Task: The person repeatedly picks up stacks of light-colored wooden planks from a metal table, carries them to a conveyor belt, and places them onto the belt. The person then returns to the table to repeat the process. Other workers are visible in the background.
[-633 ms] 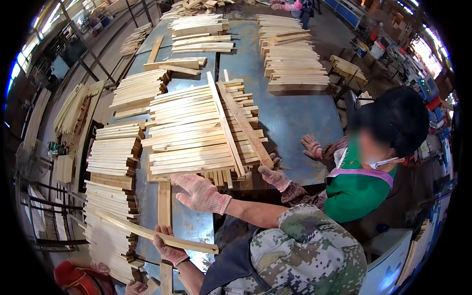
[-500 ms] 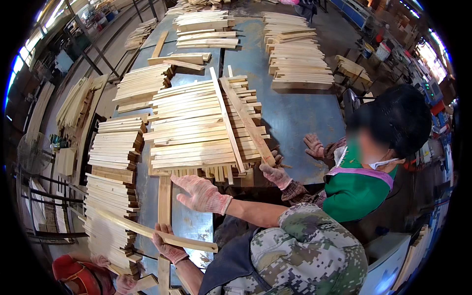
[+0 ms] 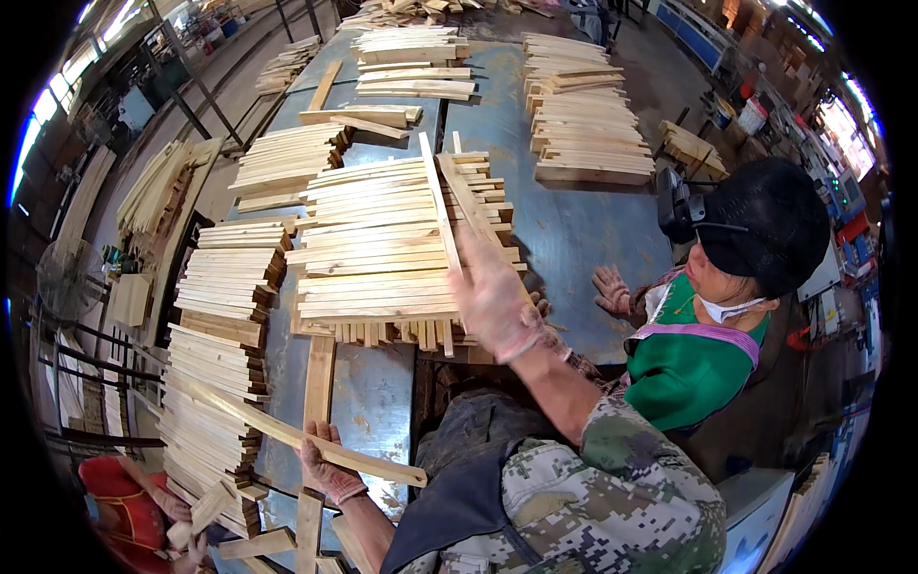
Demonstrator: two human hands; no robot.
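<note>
My left hand, in a knit glove, is closed around a long pale wooden strip that slants over the left stack of slats. My right hand, also gloved and smeared by motion, reaches over the right edge of the middle stack of slats. Its fingers look stretched out, with the thumb apart. Beside them, a thin slat and a wider slat lie diagonally across that stack. My right hand covers the wider slat's lower part; whether it touches the slat I cannot tell.
A co-worker in green stands at the right, one gloved hand on the metal table. Another person in red handles wood at the lower left. More slat stacks lie farther back. A fan stands left.
My right hand has swung right and away from me, from the middle stack's near edge to the diagonal slats. My left hand still holds the strip. The person in red has shifted some wood.
</note>
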